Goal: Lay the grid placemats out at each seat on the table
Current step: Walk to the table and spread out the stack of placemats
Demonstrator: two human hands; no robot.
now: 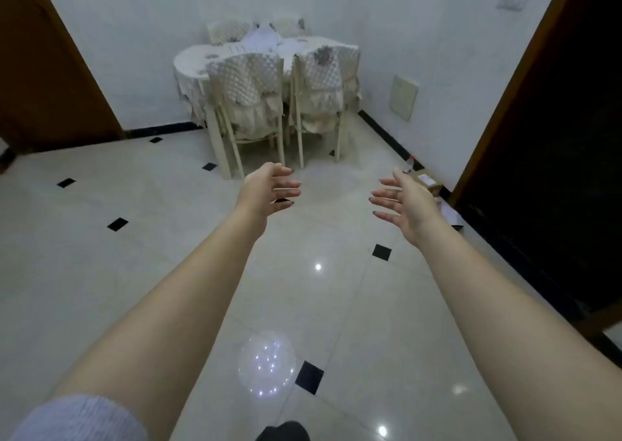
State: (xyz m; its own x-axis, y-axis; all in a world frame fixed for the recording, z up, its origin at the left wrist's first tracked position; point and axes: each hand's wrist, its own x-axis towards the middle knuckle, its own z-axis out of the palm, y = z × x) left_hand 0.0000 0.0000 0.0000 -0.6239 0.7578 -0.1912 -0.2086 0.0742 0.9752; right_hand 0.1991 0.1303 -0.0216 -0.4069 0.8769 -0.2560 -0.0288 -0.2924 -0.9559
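Here the left hand (pixel 267 190) and right hand (pixel 405 201) reach forward, fingers spread wide, holding nothing.

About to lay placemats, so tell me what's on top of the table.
A cream tablecloth covers the table, with a white heap near its far side. The left chair back and right chair back hide part of the top.

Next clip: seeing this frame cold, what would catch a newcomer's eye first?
Two bare arms reach forward, left hand and right hand open and empty above the glossy tiled floor. Beyond them, in the far corner, stands a cloth-draped table with quilted chairs pushed in and a pale heap on top. A clear ball speckled with lights lies on the floor near the bottom centre.
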